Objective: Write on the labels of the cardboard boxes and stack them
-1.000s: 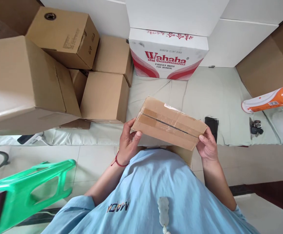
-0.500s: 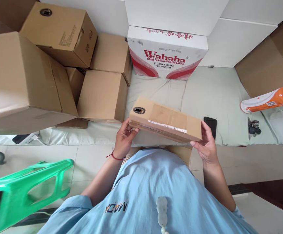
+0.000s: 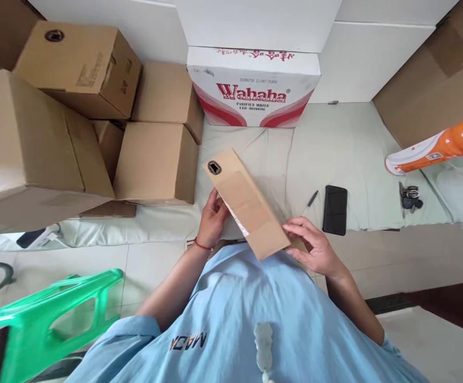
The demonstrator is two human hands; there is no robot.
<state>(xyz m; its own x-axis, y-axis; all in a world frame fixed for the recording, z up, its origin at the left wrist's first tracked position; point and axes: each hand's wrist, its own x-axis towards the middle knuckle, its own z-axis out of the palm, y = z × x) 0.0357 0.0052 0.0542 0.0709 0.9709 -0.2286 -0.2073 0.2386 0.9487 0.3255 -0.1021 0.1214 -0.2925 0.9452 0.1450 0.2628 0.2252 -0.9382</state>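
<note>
"Turned since half a second ago — the brown carton [image 3: 251, 213] lay nearly crosswise then, and now slants steeply, its black-rimmed hole [image 3: 214, 167] at the upper left end."

"Where exactly is it?"

"Held up in front of the blue shirt [image 3: 247, 308], over the near edge of the pale green cloth [image 3: 335, 143]."

"And the grip?"

"The left hand [image 3: 213, 218] holds the long left edge, its fingers running partly behind, so I can't see how tightly they close. The right hand [image 3: 309, 242] is half open at the lower right corner: fingers touching the edge, thumb parted from them just below. Whether it bears any weight, I can't tell."

"Count the rest for me."

"One pen [image 3: 312, 199] and one black phone [image 3: 335, 210] near the right hand. One bunch of keys [image 3: 410, 198], one orange bottle [image 3: 450, 146] farther right. One white Wahaha box [image 3: 253, 96] beyond the carton. At least five other cartons [image 3: 149, 162] stacked at the left — some half hidden — and one green stool [image 3: 91, 274] below them."
</note>
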